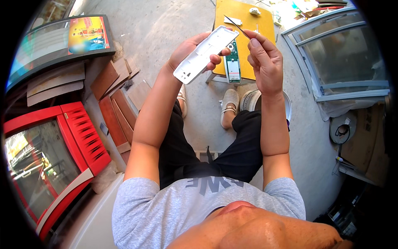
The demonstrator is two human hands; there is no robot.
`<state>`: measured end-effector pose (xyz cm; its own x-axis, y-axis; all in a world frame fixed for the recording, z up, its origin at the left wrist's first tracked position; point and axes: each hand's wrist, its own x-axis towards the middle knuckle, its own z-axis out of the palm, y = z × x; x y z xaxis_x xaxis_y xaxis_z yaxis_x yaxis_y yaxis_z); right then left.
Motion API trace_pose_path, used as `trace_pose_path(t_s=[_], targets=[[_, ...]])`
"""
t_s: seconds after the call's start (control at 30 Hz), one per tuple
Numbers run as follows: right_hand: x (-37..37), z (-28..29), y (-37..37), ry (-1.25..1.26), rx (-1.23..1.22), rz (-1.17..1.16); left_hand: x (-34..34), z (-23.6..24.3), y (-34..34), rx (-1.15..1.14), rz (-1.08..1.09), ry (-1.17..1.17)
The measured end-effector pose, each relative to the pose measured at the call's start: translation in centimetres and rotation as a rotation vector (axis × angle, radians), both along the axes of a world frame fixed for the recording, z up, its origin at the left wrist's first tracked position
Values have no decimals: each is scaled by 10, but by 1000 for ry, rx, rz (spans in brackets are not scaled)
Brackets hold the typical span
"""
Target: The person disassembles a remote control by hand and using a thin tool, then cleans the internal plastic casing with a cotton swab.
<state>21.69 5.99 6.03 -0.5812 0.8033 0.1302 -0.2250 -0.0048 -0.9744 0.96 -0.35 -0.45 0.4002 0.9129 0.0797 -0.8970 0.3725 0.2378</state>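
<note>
My left hand (186, 49) holds a long white plastic shell (206, 54) with its hollow inner side turned up, the fingers wrapped round its edges from beneath. The shell is tilted, its far end toward the right. In my right hand (265, 64), thin dark pointed tweezers (235, 25) are pinched between thumb and fingers. Their tip points away to the left, past the far end of the shell and apart from it. Below and between the hands, a green circuit board (233, 62) with a white panel lies on a small yellow table (247, 68), partly hidden by the left fingers.
A white flat piece (233, 20) and a crumpled white lump (254, 11) lie on the table's far part. A round bucket (287, 106) stands by my right leg. Glazed frames (340, 54) lean at right. Wooden boards (118, 114) and a red cabinet (85, 135) stand at left.
</note>
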Motion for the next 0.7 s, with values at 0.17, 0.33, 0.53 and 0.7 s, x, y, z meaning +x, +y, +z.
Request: trace_pose_path(t_s=[0.17, 0.33, 0.53, 0.7], targets=[[-2, -6, -11, -255, 541, -82, -7, -3, 1, -79, 28, -72], [-6, 2, -24, -424, 787, -77, 1, 9, -4, -139, 186, 176], [-8, -4, -29, -452, 832, -61, 0, -2, -1, -49, 125, 100], [-9, -5, -29, -436, 821, -52, 3, -1, -1, -22, 164, 118]])
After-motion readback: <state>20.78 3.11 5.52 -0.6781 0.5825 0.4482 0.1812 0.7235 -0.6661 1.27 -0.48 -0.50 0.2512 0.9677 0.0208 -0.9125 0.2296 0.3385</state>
